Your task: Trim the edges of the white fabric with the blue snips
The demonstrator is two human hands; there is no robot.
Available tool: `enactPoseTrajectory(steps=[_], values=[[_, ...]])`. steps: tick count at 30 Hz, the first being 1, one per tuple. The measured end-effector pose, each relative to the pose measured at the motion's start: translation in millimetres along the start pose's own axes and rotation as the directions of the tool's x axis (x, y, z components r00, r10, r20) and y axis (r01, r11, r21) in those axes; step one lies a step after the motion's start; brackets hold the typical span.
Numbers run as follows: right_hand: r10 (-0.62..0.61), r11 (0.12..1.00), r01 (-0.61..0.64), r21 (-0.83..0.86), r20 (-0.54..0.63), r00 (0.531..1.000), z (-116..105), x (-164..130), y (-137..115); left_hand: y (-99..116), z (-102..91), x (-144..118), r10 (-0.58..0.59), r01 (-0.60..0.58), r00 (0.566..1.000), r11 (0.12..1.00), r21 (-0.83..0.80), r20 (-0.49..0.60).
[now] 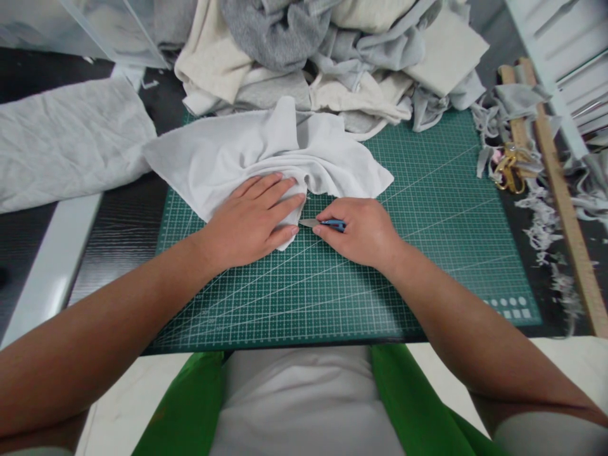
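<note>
A white piece of fabric (223, 145) lies rumpled on the green cutting mat (285, 297). My left hand (254, 218) rests flat on it with the fingers stretched out, pressing down near its right edge. In my right hand (358, 229) are small blue-handled thread snips (332, 223), pinched between thumb and fingers. Their pointed metal blade aims left and ends close to the fabric's edge, by my left fingertips. Whether the tip touches the cloth I cannot tell. Part of the handle is hidden in my palm.
A heap of grey and cream fabric pieces (280, 38) lies at the back. Folded grey cloth (66, 139) sits to the left. Gold-handled scissors (510, 170), a wooden ruler (565, 209) and shredded scraps (541, 221) lie at the right. A translucent bin (95, 28) stands back left.
</note>
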State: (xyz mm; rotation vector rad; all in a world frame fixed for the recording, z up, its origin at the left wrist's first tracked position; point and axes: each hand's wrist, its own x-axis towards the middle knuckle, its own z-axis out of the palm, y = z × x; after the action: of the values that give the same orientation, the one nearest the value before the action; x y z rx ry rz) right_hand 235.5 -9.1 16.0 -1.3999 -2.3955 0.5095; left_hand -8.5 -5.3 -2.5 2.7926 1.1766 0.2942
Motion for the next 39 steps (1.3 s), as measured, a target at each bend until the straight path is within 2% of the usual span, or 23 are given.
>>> enactPoseTrajectory(steps=[18,28,39], values=[[-0.011,0.998,0.012,-0.057,0.013,1.000,3.3,0.3,-2.0,-1.2,0.2,-0.3,0.005,-0.005,1.000,1.000,0.014,-0.001],[0.003,0.999,-0.002,0.042,-0.014,1.000,0.9,-1.4,0.1,-0.9,0.3,-0.5,0.016,-0.016,1.000,0.998,0.065,0.005],[-0.024,1.000,0.024,-0.005,0.002,1.000,2.7,-1.9,-0.7,-1.0,-0.6,-0.9,0.013,-0.013,1.000,0.999,0.044,0.018]])
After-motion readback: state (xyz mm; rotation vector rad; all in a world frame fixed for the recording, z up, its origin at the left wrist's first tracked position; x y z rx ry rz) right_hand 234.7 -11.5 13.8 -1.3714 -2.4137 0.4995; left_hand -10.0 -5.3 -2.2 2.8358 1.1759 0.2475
